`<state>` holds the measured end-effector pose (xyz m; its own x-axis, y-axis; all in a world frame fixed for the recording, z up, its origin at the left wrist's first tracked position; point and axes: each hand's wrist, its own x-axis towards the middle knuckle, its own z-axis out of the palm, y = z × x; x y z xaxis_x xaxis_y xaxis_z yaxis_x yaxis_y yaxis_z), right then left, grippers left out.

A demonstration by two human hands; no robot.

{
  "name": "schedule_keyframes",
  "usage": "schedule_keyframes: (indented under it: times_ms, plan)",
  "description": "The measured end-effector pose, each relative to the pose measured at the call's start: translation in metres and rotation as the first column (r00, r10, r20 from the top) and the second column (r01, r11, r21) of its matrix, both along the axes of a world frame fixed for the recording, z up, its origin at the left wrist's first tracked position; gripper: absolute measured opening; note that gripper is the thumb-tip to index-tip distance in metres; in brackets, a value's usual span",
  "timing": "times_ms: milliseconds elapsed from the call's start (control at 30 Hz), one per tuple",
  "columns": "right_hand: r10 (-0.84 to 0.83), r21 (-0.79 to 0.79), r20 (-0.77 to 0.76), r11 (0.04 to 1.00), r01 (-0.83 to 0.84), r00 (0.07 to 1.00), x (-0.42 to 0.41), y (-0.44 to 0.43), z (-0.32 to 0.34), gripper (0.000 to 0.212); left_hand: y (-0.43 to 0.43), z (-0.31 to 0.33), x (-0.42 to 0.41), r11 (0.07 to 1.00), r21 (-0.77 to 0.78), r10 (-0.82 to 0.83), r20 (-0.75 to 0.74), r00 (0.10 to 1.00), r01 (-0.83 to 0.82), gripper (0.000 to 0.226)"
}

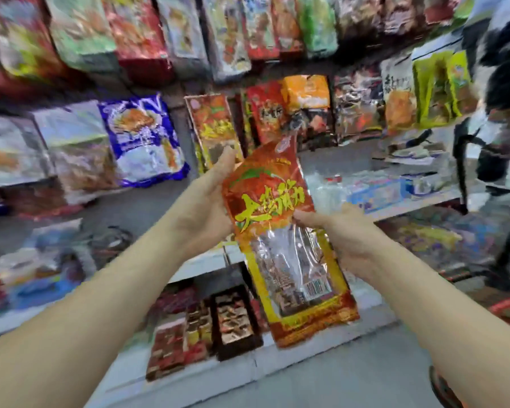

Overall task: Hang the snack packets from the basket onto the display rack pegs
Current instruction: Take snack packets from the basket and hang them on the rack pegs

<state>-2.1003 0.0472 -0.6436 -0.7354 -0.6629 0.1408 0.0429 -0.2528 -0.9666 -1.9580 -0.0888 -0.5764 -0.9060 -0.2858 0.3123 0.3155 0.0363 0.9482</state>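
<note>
Both hands are holding one snack packet in the centre of the frame, in front of the display rack. The packet is red-orange with yellow lettering and a clear window in its lower half, and it is standing roughly upright, tilting with its top towards the upper left. The left hand is gripping the packet's upper left edge, its fingers passing behind the foil. The right hand is pinching the right edge at mid-height, thumb lying on the front and fingers hiding behind.

Just beyond the left hand, a matching packet is hanging on the rack. To its left a blue-and-white packet is hanging, and to the upper right an orange packet and green packets are showing, all blurred. In the lower centre, dark boxed snacks are sitting on a white shelf.
</note>
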Motion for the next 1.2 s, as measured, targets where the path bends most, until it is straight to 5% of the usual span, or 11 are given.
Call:
schedule_keyframes:
  times_ms: [133, 300, 500, 600, 667, 733, 967, 1100, 1200]
  plan:
    - [0.011, 0.049, -0.007, 0.999, -0.010, 1.000, 0.031, -0.037, -0.001, 0.030, -0.044, -0.005, 0.031, 0.996, -0.075, 0.048, 0.004, 0.999, -0.048, 0.079]
    - [-0.037, 0.094, -0.074, 0.995, 0.044, 0.997, 0.049, -0.062, -0.012, 0.028, -0.064, -0.018, 0.031, 0.930, 0.041, 0.366, -0.023, 0.930, -0.365, 0.015]
    - [0.065, 0.055, 0.072, 0.996, -0.069, 0.995, 0.066, -0.094, -0.004, 0.035, -0.120, -0.013, 0.038, 0.826, 0.170, 0.548, -0.025, 0.836, -0.537, 0.011]
    - [-0.051, 0.016, 0.047, 0.999, 0.050, 0.998, 0.061, -0.123, -0.005, 0.057, -0.156, 0.001, 0.050, 0.815, 0.202, 0.567, -0.084, 0.819, -0.543, 0.012]
    - [-0.137, -0.034, 0.012, 0.990, 0.137, 0.991, 0.061, -0.143, -0.001, 0.022, -0.180, 0.007, 0.054, 0.810, 0.187, 0.581, -0.121, 0.805, -0.556, 0.016]
    - [-0.197, -0.025, -0.023, 0.980, 0.196, 0.980, 0.067, -0.166, 0.006, 0.010, -0.201, 0.010, 0.055, 0.823, 0.139, 0.566, -0.128, 0.814, -0.551, 0.017]
    - [-0.475, -0.002, -0.169, 0.876, 0.482, 0.864, 0.058, -0.224, 0.044, 0.021, -0.262, 0.034, 0.057, 0.864, -0.126, 0.472, -0.140, 0.870, -0.488, 0.010]
    - [-0.503, -0.031, -0.273, 0.857, 0.515, 0.820, 0.037, -0.209, 0.088, 0.022, -0.275, 0.065, 0.050, 0.818, -0.253, 0.476, -0.203, 0.856, -0.516, 0.008]
    - [-0.401, -0.060, -0.362, 0.911, 0.408, 0.842, 0.008, -0.177, 0.107, 0.055, -0.267, 0.075, 0.025, 0.848, -0.236, 0.446, -0.165, 0.880, -0.474, 0.012]
